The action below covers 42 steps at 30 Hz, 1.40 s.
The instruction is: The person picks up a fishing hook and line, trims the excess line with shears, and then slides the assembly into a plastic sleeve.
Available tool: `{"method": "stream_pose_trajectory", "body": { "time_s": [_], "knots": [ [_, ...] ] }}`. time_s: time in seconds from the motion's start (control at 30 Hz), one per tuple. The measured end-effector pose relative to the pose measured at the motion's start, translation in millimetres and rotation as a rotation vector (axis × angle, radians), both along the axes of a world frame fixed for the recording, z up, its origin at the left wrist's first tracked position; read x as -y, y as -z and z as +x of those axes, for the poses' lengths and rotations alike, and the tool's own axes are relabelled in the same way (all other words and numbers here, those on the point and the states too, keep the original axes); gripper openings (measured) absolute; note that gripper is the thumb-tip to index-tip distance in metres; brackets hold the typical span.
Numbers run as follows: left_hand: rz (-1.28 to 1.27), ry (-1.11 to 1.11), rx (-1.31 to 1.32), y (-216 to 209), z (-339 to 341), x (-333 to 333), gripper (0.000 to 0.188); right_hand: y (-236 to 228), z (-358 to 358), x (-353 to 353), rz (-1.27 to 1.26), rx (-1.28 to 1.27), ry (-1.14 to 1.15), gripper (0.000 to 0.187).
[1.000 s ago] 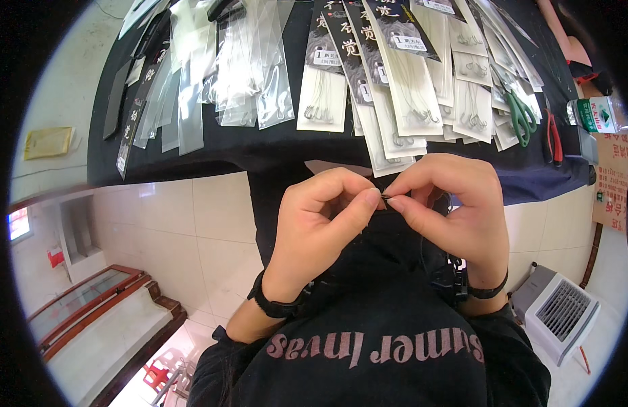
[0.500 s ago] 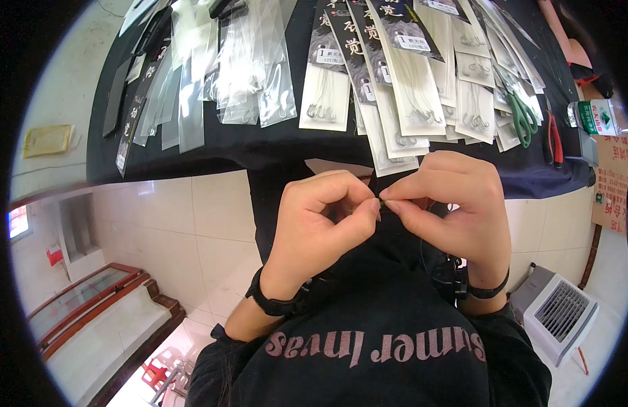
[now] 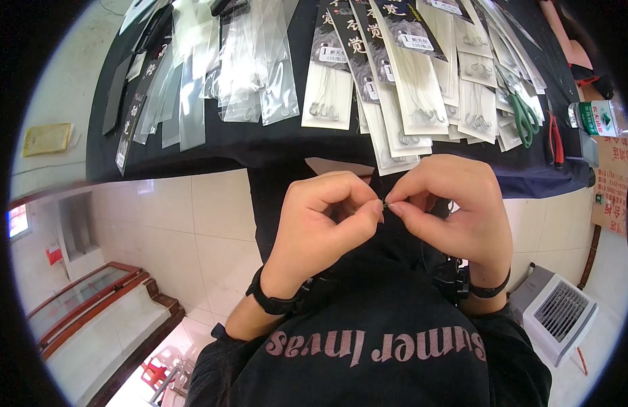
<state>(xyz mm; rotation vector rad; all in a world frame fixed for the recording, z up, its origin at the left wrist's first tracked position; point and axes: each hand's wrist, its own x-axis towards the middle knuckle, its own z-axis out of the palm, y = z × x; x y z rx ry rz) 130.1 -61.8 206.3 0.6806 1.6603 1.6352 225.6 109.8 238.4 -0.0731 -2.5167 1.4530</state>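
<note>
While both hands meet over the lap, the work sits at the fingertips:

Left hand: left hand is closed in a pinch, thumb and forefinger pressed on something very small at the point where the two hands touch, at about 12 o'clock from the chest.

Right hand: right hand is likewise pinched shut, its fingertips touching the left's; the other fingers curl in.

Held thing: a fine hook or line end, too small to tell which, lies nipped between the two pinches, just below the table edge.

Progress: judging by the table, many packets are already filled and laid out, while the piece in the fingers is not yet bagged; how many remain I cannot tell.

Wrists: a black band sits on the left wrist, a thin one on the right.

Table: black-covered table runs from 10 to 2 o'clock, just beyond the hands.

Packets: printed hook packets fan out at 12 to 1 o'clock; clear sleeves lie at 11 o'clock.

Tools: green-handled scissors and red-handled pliers rest at 2 o'clock, near a bottle.

In the way: the nearest packets overhang the table edge right above the fingers.

Floor: a white heater stands at 4 o'clock.
</note>
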Motion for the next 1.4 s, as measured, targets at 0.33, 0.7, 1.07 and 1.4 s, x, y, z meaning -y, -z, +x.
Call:
{"method": "stream_pose_trajectory", "body": {
  "time_s": [0.33, 0.7, 1.07, 1.4],
  "knots": [
    [0.003, 0.045, -0.049, 0.8, -1.5, 2.6, 0.006, 0.1, -0.4, -3.8, 0.157, -0.082, -0.081, 0.011],
    [-0.026, 0.135, -0.065, -4.1, -4.4, 4.0, 0.007, -0.4, -0.1, -2.0, 0.117, -0.049, -0.131, 0.012],
    [-0.026, 0.165, -0.059, -4.9, -3.9, 5.4, 0.010, -0.1, -0.9, -3.5, 0.095, -0.046, -0.178, 0.012],
    [0.086, 0.186, -0.178, -2.7, -5.8, 5.5, 0.008, -0.2, 1.7, 1.2, -0.022, 0.087, -0.163, 0.015]
  ]
}}
